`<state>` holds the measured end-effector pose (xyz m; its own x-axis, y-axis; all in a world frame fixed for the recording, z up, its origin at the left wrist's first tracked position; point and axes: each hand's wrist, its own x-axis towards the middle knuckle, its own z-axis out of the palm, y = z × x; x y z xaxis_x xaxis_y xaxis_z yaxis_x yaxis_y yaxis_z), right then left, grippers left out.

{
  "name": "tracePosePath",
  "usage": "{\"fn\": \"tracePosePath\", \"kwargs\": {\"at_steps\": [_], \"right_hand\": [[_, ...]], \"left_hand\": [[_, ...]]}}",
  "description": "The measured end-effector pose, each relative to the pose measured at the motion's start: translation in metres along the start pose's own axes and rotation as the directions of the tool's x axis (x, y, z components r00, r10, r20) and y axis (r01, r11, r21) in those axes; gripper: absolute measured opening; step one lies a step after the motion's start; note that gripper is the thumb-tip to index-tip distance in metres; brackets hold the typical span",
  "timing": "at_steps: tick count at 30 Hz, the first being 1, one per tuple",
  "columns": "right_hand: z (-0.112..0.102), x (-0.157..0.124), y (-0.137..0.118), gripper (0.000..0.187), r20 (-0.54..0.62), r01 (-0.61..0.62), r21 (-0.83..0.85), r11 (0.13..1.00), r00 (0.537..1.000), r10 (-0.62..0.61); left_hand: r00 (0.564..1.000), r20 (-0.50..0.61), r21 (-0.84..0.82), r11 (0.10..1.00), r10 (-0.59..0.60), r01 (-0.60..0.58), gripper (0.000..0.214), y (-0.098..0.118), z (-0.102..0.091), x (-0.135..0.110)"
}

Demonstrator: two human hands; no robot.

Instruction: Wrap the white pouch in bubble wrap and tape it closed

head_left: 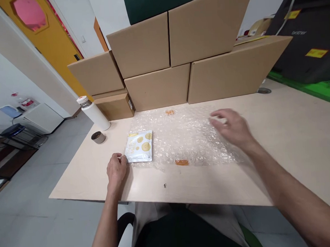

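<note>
A sheet of clear bubble wrap lies spread on the pale table. On its left edge rests a white pouch printed with yellow discs. My left hand is curled at the pouch's near left corner, fingertips pinching it. My right hand hovers over the right part of the bubble wrap, fingers loosely spread, holding nothing. Two small orange pieces of tape sit on the wrap, one at the near edge and one at the far edge.
Several cardboard boxes are stacked in a wall along the table's back. A white bottle and its metal cap stand at the left. A black machine sits at the back right.
</note>
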<state>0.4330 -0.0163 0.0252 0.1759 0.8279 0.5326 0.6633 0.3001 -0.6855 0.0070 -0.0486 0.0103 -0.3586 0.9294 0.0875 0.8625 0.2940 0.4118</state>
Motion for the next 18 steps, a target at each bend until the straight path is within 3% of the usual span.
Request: {"fn": "tracePosePath", "kwargs": {"at_steps": [2, 4, 6, 8, 11, 14, 16, 18], "right_hand": [[0.037, -0.010, -0.048, 0.023, 0.212, 0.145, 0.096, 0.985, 0.964, -0.162], [0.081, -0.020, -0.090, 0.033, 0.478, 0.302, 0.163, 0.939, 0.809, -0.343], [0.121, -0.030, -0.119, 0.042, 0.620, 0.387, 0.175, 0.906, 0.672, -0.406], [0.149, -0.036, -0.134, 0.046, 0.706, 0.416, 0.120, 0.902, 0.603, -0.372], [0.164, -0.042, -0.137, 0.049, 0.721, 0.392, 0.074, 0.917, 0.614, -0.321], [0.156, -0.044, -0.127, 0.051, 0.657, 0.261, 0.221, 0.940, 0.672, -0.341], [0.145, -0.043, -0.119, 0.053, 0.614, 0.055, 0.397, 0.916, 0.726, -0.310], [0.134, -0.042, -0.109, 0.056, 0.615, -0.232, 0.538, 0.811, 0.766, -0.189]], "left_hand": [[1.000, 0.014, -0.034, 0.999, -0.019, 0.020, 0.041, -0.002, 0.000, 0.003], [1.000, 0.026, -0.058, 0.998, -0.015, 0.016, 0.035, -0.004, -0.001, 0.006], [0.999, 0.038, -0.091, 0.996, -0.005, 0.009, 0.029, -0.005, -0.003, 0.008], [0.999, 0.041, -0.130, 0.992, 0.005, 0.000, 0.026, -0.005, -0.006, 0.008], [1.000, 0.006, -0.305, 0.952, 0.017, -0.015, 0.029, 0.006, -0.011, 0.000], [0.992, -0.092, -0.664, 0.737, 0.086, -0.125, 0.034, 0.035, -0.012, -0.015], [0.969, -0.169, -0.755, 0.608, 0.180, -0.245, 0.036, 0.062, -0.008, -0.025], [0.932, -0.193, -0.733, 0.586, 0.308, -0.345, 0.039, 0.090, 0.001, -0.034]]}}
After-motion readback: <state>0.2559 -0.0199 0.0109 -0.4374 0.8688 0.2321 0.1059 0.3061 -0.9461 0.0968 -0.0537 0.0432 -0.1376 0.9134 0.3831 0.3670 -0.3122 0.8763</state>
